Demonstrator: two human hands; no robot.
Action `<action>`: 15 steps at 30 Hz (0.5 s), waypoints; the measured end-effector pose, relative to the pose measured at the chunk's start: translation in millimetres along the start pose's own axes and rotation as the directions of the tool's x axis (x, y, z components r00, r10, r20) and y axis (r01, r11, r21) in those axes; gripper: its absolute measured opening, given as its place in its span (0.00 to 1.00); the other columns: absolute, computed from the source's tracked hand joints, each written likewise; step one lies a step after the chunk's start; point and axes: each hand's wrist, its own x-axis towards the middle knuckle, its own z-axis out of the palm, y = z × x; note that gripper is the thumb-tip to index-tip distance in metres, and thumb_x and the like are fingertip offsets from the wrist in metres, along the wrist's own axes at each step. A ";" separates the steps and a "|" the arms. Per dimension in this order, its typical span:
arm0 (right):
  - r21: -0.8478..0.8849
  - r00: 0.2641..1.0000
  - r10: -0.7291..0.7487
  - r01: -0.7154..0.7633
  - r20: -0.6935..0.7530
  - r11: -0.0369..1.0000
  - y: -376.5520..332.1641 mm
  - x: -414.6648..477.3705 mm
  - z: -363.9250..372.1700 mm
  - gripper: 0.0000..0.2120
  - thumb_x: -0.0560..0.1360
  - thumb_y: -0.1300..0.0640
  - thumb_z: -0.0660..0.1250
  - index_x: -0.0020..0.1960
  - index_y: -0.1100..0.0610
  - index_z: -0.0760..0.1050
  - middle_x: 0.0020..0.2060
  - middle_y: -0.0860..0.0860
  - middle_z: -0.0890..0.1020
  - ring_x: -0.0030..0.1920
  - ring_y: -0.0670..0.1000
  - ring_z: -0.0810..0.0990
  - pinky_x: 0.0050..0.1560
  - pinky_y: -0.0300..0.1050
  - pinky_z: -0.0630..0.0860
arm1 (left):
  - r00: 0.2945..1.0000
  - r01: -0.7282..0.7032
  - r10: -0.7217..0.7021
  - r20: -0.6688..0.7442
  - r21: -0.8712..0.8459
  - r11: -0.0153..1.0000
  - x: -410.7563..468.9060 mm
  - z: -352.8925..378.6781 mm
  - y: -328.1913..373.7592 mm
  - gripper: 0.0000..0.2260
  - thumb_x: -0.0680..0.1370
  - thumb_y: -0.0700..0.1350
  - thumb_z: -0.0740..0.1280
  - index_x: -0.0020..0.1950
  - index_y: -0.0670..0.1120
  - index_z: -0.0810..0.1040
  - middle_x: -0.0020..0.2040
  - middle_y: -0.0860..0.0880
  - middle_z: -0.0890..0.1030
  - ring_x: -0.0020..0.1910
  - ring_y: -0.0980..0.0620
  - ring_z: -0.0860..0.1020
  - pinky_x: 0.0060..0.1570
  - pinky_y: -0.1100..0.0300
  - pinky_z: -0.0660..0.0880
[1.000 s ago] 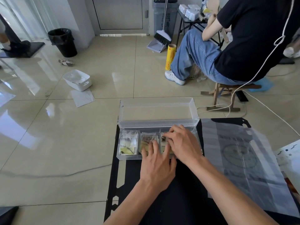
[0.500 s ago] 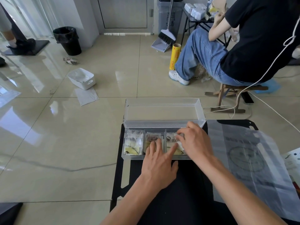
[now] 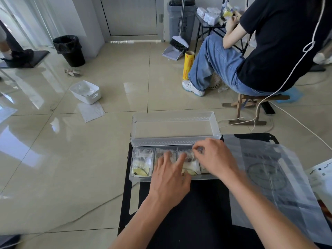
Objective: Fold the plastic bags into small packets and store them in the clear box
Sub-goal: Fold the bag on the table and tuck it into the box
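Clear plastic box (image 3: 142, 179), lid open, sits on black tabletop (image 3: 179, 221) w/ a row of folded plastic-bag packets (image 3: 142, 162) inside; storing step looks well under way.
L hand (image 3: 170, 178) lies flat, fingers spread & straight, pressing the middle packets down. R hand (image 3: 215, 159) has fingers curled, thumb + index seemingly pinching top edge of a white-and-yellow packet (image 3: 191, 165) in the box. Approx 3–4 stored; hands hide exact count. Left to do: flat translucent grey bag (image 3: 269, 177) unfolded just right of box, white printed bag (image 3: 319, 173) at frame edge, lid not yet closed.
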 end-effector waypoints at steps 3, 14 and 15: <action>0.080 0.995 0.037 -0.030 -0.095 0.996 8.7 -1.6 -14.6 0.06 0.80 0.55 0.70 0.47 0.50 0.86 0.22 0.39 0.68 0.22 0.42 0.67 0.26 0.36 0.60 | 0.985 0.115 -0.125 -0.116 -0.089 0.989 7.3 0.1 -7.0 0.12 0.83 0.44 0.59 0.66 0.44 0.69 0.61 0.45 0.71 0.57 0.45 0.75 0.47 0.57 0.74; 0.155 0.997 0.004 0.008 -0.079 0.988 10.6 -4.5 -7.7 0.06 0.79 0.56 0.71 0.45 0.51 0.84 0.18 0.43 0.70 0.21 0.45 0.69 0.32 0.45 0.79 | 0.965 0.260 -0.252 -0.076 0.124 0.958 32.7 5.0 -4.3 0.17 0.85 0.50 0.63 0.67 0.37 0.73 0.62 0.40 0.74 0.61 0.46 0.76 0.59 0.58 0.75; 0.160 0.997 0.000 0.013 -0.078 0.987 10.2 -3.9 -6.7 0.06 0.79 0.56 0.71 0.45 0.51 0.84 0.19 0.44 0.71 0.21 0.46 0.70 0.33 0.46 0.79 | 0.964 0.263 -0.254 -0.077 0.150 0.953 34.1 4.7 -2.6 0.17 0.85 0.49 0.62 0.67 0.37 0.72 0.61 0.40 0.74 0.61 0.45 0.76 0.60 0.58 0.75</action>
